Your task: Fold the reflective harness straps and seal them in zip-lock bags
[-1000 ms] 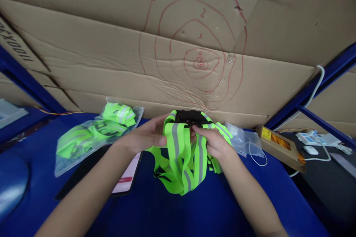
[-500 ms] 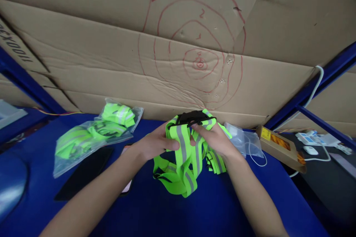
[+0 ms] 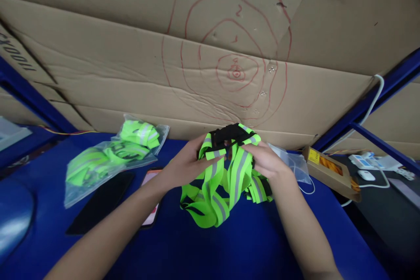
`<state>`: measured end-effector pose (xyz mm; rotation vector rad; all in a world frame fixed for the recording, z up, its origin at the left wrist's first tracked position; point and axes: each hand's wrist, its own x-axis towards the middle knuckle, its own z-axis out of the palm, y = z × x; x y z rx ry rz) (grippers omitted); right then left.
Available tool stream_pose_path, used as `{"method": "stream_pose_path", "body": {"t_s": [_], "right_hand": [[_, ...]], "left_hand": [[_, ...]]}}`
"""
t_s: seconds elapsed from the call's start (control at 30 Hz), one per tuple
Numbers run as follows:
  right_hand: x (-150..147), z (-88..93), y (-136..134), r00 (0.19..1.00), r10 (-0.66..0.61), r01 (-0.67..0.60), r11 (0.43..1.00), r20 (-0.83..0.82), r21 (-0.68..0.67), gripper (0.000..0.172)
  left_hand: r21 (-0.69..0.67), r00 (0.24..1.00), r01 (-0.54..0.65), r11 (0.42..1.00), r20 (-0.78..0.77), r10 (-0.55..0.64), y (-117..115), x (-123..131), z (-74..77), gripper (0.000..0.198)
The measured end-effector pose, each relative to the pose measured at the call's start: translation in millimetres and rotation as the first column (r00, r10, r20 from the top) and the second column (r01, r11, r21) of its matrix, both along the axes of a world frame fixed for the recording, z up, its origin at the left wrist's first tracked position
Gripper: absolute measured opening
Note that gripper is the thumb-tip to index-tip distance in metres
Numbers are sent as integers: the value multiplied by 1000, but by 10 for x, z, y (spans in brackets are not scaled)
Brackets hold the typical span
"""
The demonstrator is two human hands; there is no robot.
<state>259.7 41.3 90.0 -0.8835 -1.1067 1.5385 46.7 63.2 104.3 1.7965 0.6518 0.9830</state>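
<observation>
A fluorescent yellow-green reflective harness (image 3: 239,179) with grey stripes is held up between both hands, over the blue table. Its black buckle or strap piece (image 3: 226,136) is at the top, and loops of webbing hang below. My left hand (image 3: 188,162) grips the left side, thumb across the strap. On the other side, my right hand (image 3: 264,157) is closed on the strap near the black piece; some fingers are hidden behind the webbing. Beneath the right hand, another folded bundle of the same webbing (image 3: 259,189) lies on the table.
Clear plastic bags with folded green strapping (image 3: 108,157) lie at left, near a black flat sheet (image 3: 101,205) and a phone (image 3: 151,199). At right are a clear bag (image 3: 292,164), a cardboard box (image 3: 328,175) and a white mouse (image 3: 365,176). A cardboard wall (image 3: 131,61) stands behind.
The black piece has risen slightly and tilted, now more exposed. My right hand has shifted a little to the right, and my left thumb has moved along the strap.
</observation>
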Motion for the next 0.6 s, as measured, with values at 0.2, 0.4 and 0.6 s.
{"method": "stream_pose_path", "body": {"t_s": [0.2, 0.4, 0.6], "right_hand": [[4, 11, -10, 992, 125, -125, 992, 19, 19, 23], [98, 138, -48, 988, 147, -150, 987, 51, 49, 27], [146, 321, -152, 914, -141, -29, 912, 380, 409, 51]], "left_hand": [[-245, 983, 123, 962, 166, -83, 20, -45, -85, 37], [-457, 941, 338, 823, 179, -287, 113, -163, -60, 42], [64, 992, 124, 990, 22, -125, 212, -228, 13, 57]]}}
